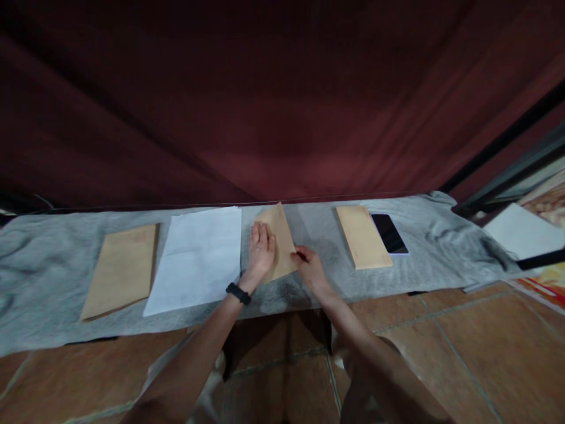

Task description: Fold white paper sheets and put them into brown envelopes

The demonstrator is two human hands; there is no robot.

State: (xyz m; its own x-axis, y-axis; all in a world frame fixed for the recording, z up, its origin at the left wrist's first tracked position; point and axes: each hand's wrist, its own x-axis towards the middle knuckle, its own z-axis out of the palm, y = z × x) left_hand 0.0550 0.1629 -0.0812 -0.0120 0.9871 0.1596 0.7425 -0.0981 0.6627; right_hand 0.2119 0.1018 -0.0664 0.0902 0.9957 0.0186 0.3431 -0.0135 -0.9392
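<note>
A brown paper envelope [282, 235] lies at a slant on the grey cloth in the middle. My left hand [261, 247], with a dark band on its wrist, rests flat on the envelope's left part, fingers stretched out. At the right edge, my right hand [309, 265] pinches the envelope between thumb and fingers. Left of my hands is a stack of white paper sheets [198, 259]. Farther left lies a pile of larger brown envelopes [121, 268]. To the right of my hands sits a stack of brown envelopes [364, 237].
A phone [389, 234] with a dark screen lies beside the right stack. The grey cloth [441, 247] covers a long, narrow surface. Behind it hangs a dark red curtain [282, 118]. A tiled floor [441, 341] shows in front, and a dark metal frame [507, 141] stands at right.
</note>
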